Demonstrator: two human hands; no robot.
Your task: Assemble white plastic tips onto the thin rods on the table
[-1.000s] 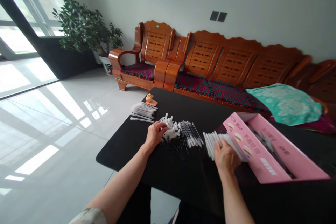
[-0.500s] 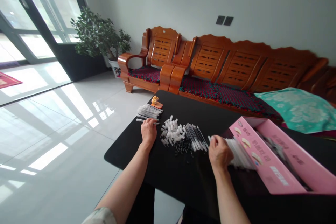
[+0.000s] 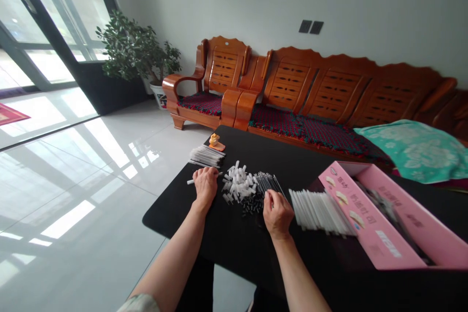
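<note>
Hands apart over the black bench (image 3: 175,219). Left hand (image 3: 205,186) closed around a white plastic stick (image 3: 190,182), both ends showing beyond the fist. Right hand (image 3: 278,215) curled low, well apart from the left, its fingertips (image 3: 269,195) just beside a heap of small black pieces (image 3: 252,203); whether those fingers pinch anything, impossible to tell.

Between the two hands, a loose heap of small white plastic pieces (image 3: 237,186), touching the black pieces along its near side. Just beyond the right hand, a thin bunch of sticks with dark shafts (image 3: 266,183), lying beside the white heap. Past the left hand, near the far end of the bench, a neat bundle of thin sticks (image 3: 206,156), close to a small orange figurine on an orange base (image 3: 215,142).

To the right of the right hand, a fanned row of long white sticks (image 3: 320,212) lying flat, right against an open pink cardboard box (image 3: 365,214), with grey contents too blurred to name.

Beyond the bench, a carved wooden sofa (image 3: 329,87) with red-patterned seat pads, a teal cloth (image 3: 413,151) on its seat, and a potted plant (image 3: 135,48) in the corner beside a glass door (image 3: 47,24).
</note>
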